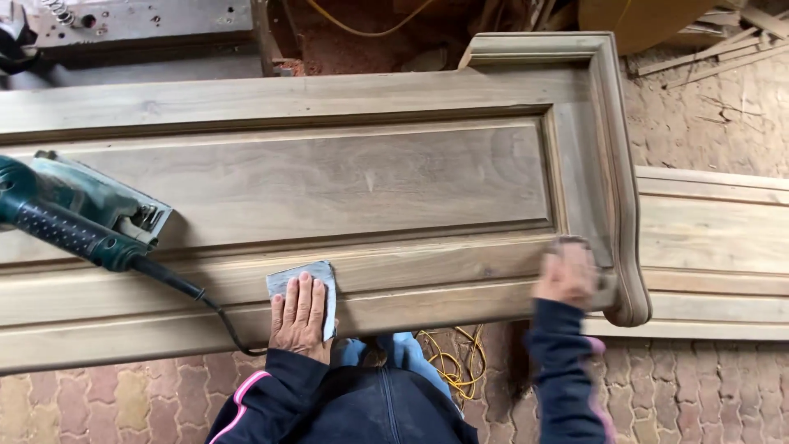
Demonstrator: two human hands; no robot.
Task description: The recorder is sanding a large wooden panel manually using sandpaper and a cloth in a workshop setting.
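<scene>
A long carved wooden panel [329, 181] with a recessed middle and moulded frame lies flat across the view. My left hand [300, 316] presses palm-down on a grey sheet of sandpaper [316, 275] on the panel's near rail. My right hand [565, 275] is blurred and curled over something small and brownish, resting on the near rail close to the panel's curved right end. What it grips is too blurred to name.
A green electric sander [78, 215] rests on the panel at left, its black cord [218, 316] hanging over the near edge. A second moulded panel [715, 255] lies at right. Yellow cable [452, 358] coils on the brick floor. A metal machine [140, 25] stands behind.
</scene>
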